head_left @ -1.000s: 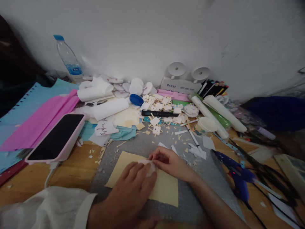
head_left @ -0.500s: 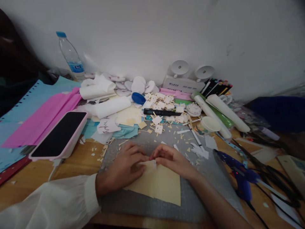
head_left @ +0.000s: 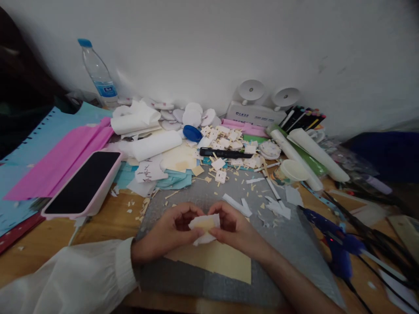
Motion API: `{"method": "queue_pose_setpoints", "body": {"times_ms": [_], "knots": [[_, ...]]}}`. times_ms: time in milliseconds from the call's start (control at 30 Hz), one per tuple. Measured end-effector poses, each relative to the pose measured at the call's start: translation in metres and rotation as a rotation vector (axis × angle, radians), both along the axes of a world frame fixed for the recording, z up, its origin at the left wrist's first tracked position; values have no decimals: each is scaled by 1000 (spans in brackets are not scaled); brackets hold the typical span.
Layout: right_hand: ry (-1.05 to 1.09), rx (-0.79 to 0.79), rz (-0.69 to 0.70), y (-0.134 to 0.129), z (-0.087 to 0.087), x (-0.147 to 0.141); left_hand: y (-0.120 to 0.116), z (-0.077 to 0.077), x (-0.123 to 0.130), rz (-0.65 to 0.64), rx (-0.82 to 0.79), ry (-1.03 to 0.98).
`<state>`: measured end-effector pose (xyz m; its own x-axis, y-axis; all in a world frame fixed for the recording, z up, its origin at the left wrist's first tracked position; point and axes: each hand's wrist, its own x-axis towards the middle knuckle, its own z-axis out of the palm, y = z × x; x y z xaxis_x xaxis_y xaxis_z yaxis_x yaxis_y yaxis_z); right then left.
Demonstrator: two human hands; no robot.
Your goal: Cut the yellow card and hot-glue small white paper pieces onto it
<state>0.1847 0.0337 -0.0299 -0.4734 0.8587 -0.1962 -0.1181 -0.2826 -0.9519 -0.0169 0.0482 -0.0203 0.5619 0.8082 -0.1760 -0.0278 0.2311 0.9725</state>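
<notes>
Just above the lower middle of the head view, we see a small white piece with a pale yellow patch, held between two hands over a yellow sheet. The left hand pinches its left side between thumb and fingers; the right hand pinches its right side likewise. Dim light and curled fingers hide the back of the grip, and the white layer is perhaps thin paper or tissue. For good handling, we judge that both pinches should be light and even, the thumbs pressing near the patch rather than pulling on the ragged rim, which could tear or crease.

Beneath lies a grey mat on a wooden tabletop, strewn with white and yellow offcuts. Beyond the hands we note a black pen across small square cutouts, with white rolls and a blue cap nearby. At left rest a phone and pink paper; at right, a blue glue gun with its red light showing. Against the pale wall stands a clear bottle.
</notes>
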Motion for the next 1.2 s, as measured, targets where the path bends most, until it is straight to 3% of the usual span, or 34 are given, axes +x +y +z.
{"method": "queue_pose_setpoints", "body": {"times_ms": [167,500,700,1000,1200], "knots": [[17,-71,-66,-3,-5,-2,2,-2,-2,-4,-70,14],[52,-101,-31,-2,-6,-3,3,-6,0,-21,-165,-41],[145,-96,-4,-2,-6,-4,4,-6,-2,-63,-163,-88],[250,-265,-7,-4,0,-5,4,-7,-2,-74,-140,-175],[305,-188,19,-3,-2,-5,3,-7,-2,-68,-148,-185]]}}
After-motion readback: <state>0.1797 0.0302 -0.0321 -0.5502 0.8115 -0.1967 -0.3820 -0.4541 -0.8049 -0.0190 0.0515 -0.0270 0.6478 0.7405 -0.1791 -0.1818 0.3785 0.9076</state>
